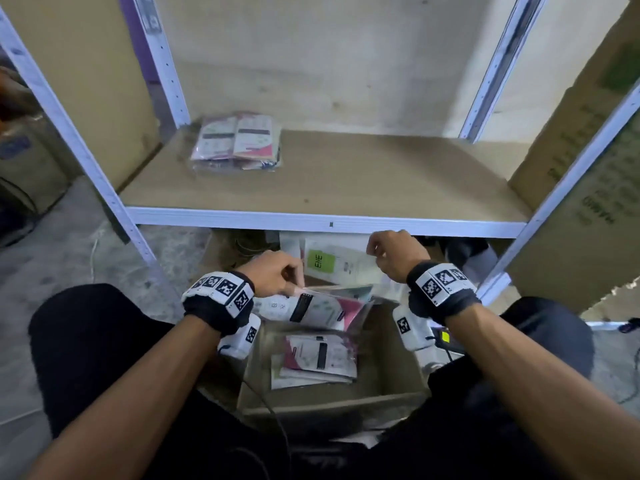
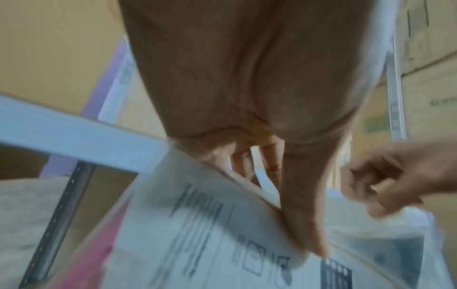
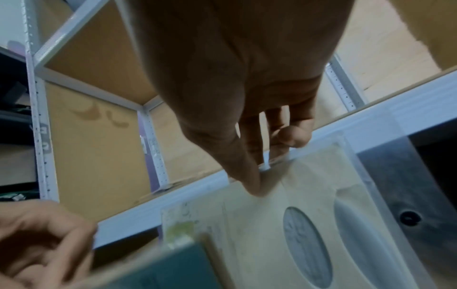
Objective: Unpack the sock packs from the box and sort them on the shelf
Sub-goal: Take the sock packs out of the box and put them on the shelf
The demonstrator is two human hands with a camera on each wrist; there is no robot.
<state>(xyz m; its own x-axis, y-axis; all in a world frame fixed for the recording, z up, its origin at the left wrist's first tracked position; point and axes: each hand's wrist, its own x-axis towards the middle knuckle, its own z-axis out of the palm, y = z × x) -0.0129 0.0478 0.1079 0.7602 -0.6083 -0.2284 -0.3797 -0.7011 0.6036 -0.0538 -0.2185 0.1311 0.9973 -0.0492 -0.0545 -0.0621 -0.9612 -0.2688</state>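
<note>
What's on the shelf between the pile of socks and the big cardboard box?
Nothing. In the head view, only bare shelf board lies between the sock packs and the cardboard box.

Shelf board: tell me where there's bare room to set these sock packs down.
The shelf board is bare from the right edge of the sock pack pile across to the right upright, and along the front rail. Only the back-left corner is taken. The box below is crowded: both hands hold packs above it.
</note>
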